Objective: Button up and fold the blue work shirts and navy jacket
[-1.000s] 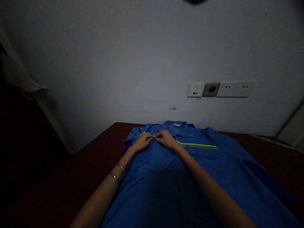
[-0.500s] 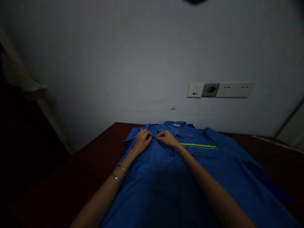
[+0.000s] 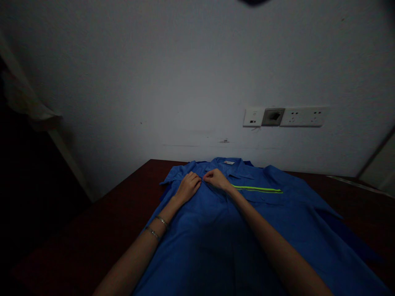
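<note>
A blue work shirt [image 3: 277, 222] with a yellow-green reflective stripe [image 3: 257, 189] lies front-up on a dark brown table [image 3: 101, 222], collar towards the wall. My left hand [image 3: 189, 186] and my right hand [image 3: 217, 179] meet at the shirt's front opening just below the collar. Both hands have their fingers curled and pinch the blue cloth there. Two thin bracelets [image 3: 157, 228] circle my left wrist. What lies between the fingertips is too small to make out.
A white wall stands right behind the table, with a row of sockets and switches [image 3: 285, 117] at the right. Pale cloth [image 3: 26, 107] hangs at the far left beside a dark gap. The room is dim.
My left hand has shifted slightly right and down along the shirt front, closing in on the right hand. The right hand and the shirt have hardly moved.
</note>
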Motion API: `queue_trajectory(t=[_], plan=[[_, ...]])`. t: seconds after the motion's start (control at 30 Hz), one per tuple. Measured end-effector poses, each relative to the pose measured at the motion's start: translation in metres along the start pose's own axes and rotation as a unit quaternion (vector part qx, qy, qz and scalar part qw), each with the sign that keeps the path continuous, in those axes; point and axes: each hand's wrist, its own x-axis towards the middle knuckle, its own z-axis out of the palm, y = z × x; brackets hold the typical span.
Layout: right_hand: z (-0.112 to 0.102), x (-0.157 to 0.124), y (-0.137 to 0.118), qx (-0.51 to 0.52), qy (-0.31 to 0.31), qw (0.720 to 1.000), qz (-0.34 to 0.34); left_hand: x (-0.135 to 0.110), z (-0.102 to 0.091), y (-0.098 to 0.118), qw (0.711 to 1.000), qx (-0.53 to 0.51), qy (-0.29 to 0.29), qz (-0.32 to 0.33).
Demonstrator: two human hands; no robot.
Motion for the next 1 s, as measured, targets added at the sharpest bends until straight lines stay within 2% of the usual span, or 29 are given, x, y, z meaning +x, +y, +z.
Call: queue_trajectory(t=[0.23, 0.53, 0.77, 1.0], plan=[[-0.001, -0.004, -0.012, -0.083, 0.014, 0.996, -0.021, -0.001, 0.001, 0.002, 0.999, 0.032, -0.009, 0.023], [0.001, -0.005, -0.015, -0.090, 0.021, 0.996, -0.020, -0.002, 0.004, 0.003, 1.000, 0.021, 0.007, 0.022], [0.001, -0.007, -0.020, -0.103, 0.026, 0.994, -0.014, -0.002, 0.003, 0.003, 1.000, 0.009, -0.013, 0.021], [0.006, -0.012, -0.023, -0.123, 0.045, 0.990, -0.054, -0.003, 0.006, 0.000, 0.999, 0.024, -0.012, 0.020]])
